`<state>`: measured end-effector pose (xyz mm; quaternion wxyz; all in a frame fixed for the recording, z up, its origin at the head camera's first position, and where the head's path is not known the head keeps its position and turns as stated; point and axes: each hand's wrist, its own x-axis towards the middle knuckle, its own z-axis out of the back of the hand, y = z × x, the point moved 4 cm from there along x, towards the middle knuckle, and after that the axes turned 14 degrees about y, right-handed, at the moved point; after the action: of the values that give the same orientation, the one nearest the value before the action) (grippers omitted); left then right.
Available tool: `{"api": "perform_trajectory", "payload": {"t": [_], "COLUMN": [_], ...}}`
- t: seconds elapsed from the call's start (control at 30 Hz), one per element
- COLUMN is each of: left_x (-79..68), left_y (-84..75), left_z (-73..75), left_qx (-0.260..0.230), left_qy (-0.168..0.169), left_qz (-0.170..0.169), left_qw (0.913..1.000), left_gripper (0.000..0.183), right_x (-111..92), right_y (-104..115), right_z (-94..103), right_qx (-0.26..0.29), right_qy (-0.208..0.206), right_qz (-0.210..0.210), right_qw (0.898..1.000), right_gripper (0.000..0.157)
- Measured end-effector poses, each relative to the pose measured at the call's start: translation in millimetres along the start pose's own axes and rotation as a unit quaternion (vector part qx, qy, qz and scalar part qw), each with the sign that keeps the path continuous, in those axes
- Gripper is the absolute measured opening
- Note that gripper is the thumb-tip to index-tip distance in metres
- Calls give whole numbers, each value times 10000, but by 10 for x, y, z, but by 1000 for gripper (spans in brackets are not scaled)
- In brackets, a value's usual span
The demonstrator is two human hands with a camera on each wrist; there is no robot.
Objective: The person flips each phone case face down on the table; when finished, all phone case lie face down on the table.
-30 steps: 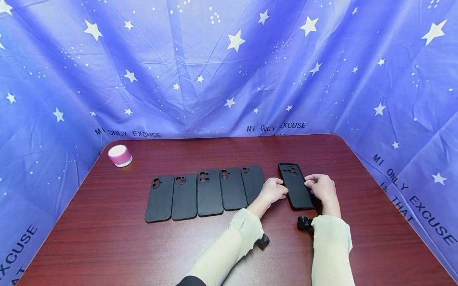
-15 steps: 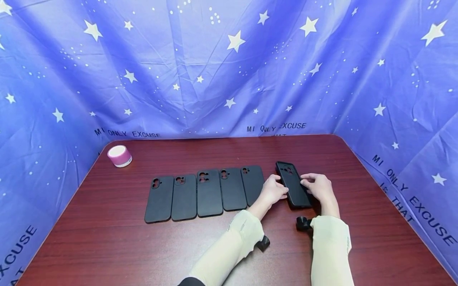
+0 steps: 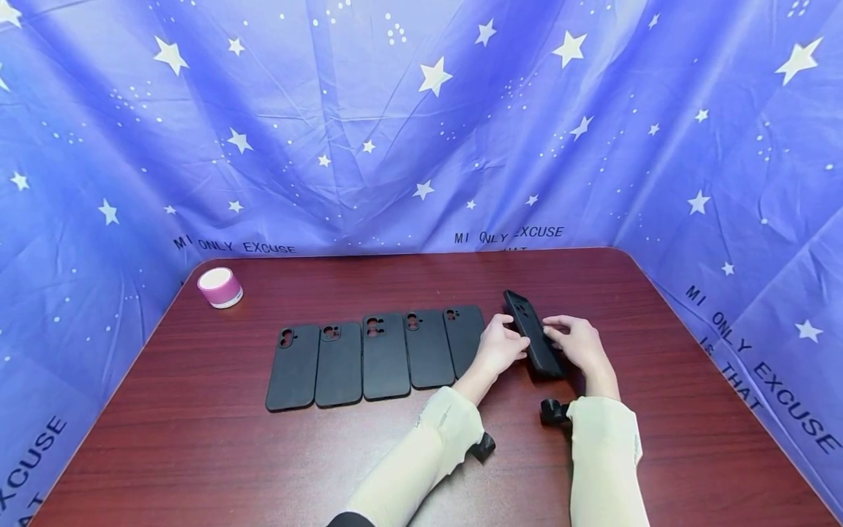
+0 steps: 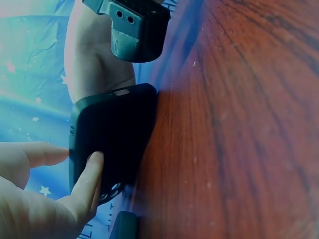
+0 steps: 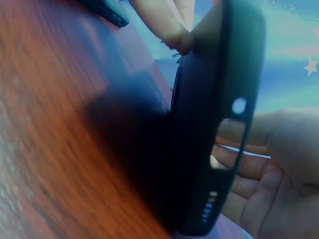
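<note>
A black phone case point(image 3: 535, 342) is tilted on its long edge over the table, with its left side raised. My left hand point(image 3: 497, 348) pinches that raised edge; the left wrist view shows its thumb point(image 4: 92, 174) against the shaded underside. On the opposite face, my right hand point(image 3: 577, 342) touches the case with loosely bent fingers point(image 5: 249, 129), partly seen through the port opening at the end of the case. Just left of my left hand lies another black phone case point(image 3: 463, 337), the nearest in a row of several, its lower right corner hidden by the hand.
Several flat black phone cases point(image 3: 386, 359) with camera cutouts lie side by side across the middle of the dark red table point(image 3: 316, 468). A pink and white round object point(image 3: 221, 288) stands at the far left corner. A blue star-printed curtain point(image 3: 369, 110) surrounds the table.
The case has gone from lying nearly flat to steeply tilted, its left edge rising. My right hand has moved slightly left along with it; my left hand has shifted only a little.
</note>
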<state>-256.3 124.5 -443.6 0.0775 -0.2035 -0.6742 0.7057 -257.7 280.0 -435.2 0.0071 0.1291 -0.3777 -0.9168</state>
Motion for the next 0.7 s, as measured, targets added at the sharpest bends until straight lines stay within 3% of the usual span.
{"api": "perform_trajectory", "payload": {"t": [0.27, 0.53, 0.7], "left_x": [-4, -3, 4], "left_y": [-30, -41, -42], "left_z": [18, 11, -2], "left_qx": [57, -49, -288], "left_qy": [31, 104, 164], "left_qz": [-264, -478, -565], "left_qw": [9996, 9988, 9979], "left_gripper": [43, 43, 42], "right_x": [37, 33, 27], "right_y": [28, 36, 28], "right_z": [-33, -57, -49], "right_qx": [262, 1626, 1903], "right_qy": [287, 723, 857], "right_qz": [189, 502, 455], "right_qw": [9991, 9828, 9769], "right_gripper": [34, 47, 63]}}
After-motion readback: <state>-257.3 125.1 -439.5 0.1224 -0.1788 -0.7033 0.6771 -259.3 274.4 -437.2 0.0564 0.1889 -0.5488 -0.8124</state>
